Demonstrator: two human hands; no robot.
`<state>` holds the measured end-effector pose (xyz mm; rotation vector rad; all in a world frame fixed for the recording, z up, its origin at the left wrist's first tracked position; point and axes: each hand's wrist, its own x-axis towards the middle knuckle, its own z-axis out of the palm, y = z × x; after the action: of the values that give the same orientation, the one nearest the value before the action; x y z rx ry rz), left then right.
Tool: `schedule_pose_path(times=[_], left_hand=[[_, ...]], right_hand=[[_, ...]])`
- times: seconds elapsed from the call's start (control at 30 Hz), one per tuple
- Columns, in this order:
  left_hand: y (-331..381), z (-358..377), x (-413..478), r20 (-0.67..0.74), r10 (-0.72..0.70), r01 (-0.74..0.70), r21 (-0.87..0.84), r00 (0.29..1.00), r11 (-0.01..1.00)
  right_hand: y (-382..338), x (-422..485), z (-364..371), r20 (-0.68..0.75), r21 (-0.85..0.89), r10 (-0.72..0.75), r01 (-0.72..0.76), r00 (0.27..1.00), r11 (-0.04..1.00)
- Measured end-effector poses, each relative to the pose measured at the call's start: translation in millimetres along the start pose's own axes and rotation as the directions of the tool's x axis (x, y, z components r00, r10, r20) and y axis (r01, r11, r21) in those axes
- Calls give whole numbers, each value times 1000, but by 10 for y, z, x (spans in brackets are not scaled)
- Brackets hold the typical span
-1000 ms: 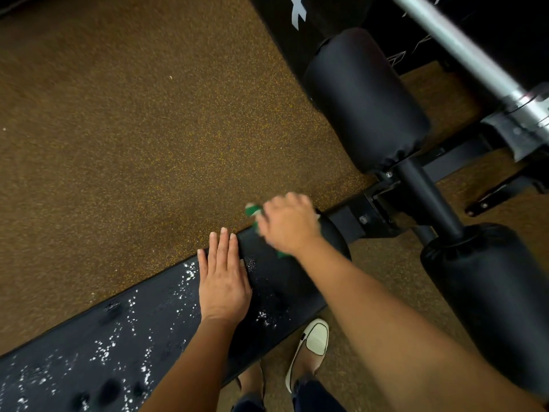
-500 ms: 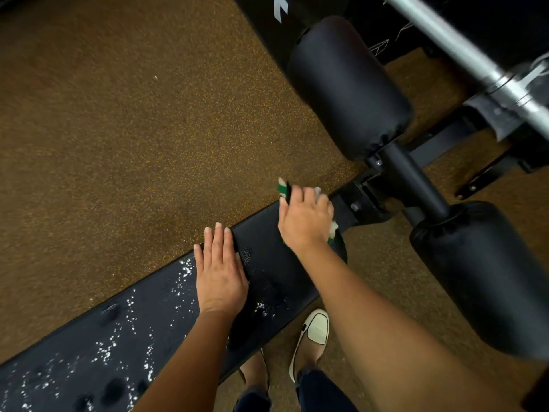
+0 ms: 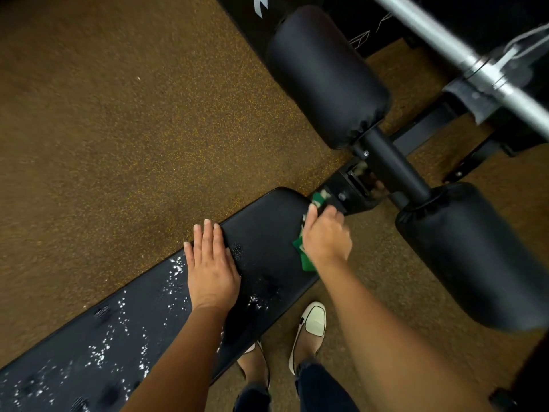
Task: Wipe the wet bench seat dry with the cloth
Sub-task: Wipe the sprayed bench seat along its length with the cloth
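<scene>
A long black padded bench seat runs from the lower left to the middle of the head view. White water droplets speckle its left part; the end near the frame looks dark and mostly free of drops. My right hand grips a green and white cloth at the seat's right end edge, and cloth pokes out above and below the hand. My left hand lies flat, fingers straight, on the seat's middle.
Two black foam roller pads on a black bar stand just beyond the seat end. A silver barbell crosses the upper right. Brown speckled floor surrounds the bench. My shoes are below the seat.
My right hand with the cloth has slid across the seat end from the far edge toward the near right edge. My left hand has stayed flat in place.
</scene>
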<state>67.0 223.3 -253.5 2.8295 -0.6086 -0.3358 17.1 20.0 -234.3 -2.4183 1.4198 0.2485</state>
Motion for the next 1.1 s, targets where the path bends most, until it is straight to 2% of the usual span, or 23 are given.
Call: schedule_pose_path(times=[0.1,0.2,0.3,0.4,0.57,0.67,0.77,0.83,0.87,0.93,1.0,1.07,1.1], left_hand=[[1,9,-3,-12,3,-3,-4,1000,1000],[-2,6,-8,-11,3,-3,-5,1000,1000],[-13,5,-9,2,8,-8,-2,1000,1000],[2,4,-5,0,8,-8,-5,1000,1000],[-55,-19,1,27,39,-39,5,999,999],[-58,-33,-4,28,42,-42,10,999,999],[-26,-26,-5,28,30,-31,11,999,999],[-29,-39,-2,36,30,-31,15,999,999],[-32,-47,-1,41,35,-36,18,999,999],[-54,-53,-2,49,47,-48,20,998,999],[-70,-48,-8,45,52,-53,21,998,998],[-54,-39,-17,37,52,-52,23,998,998],[-43,-38,-23,35,49,-49,24,998,998]], right_hand=[[14,82,-21,-20,-18,-107,107,994,994],[186,-272,88,-59,141,65,-56,996,988],[106,-777,207,57,362,296,-296,954,884],[-39,-858,216,56,451,348,-334,936,828],[99,-448,154,30,474,454,-412,891,778],[8,-712,174,72,564,510,-457,857,688],[-111,-1084,216,136,671,486,-441,863,595],[-87,-1020,185,148,706,479,-432,865,561],[-49,-890,163,136,691,485,-434,864,579],[45,-621,168,23,566,441,-375,897,734],[94,-540,246,-97,371,290,-235,952,898],[105,-721,379,-168,170,93,-64,981,983],[132,-867,420,-158,84,-20,34,987,996]])
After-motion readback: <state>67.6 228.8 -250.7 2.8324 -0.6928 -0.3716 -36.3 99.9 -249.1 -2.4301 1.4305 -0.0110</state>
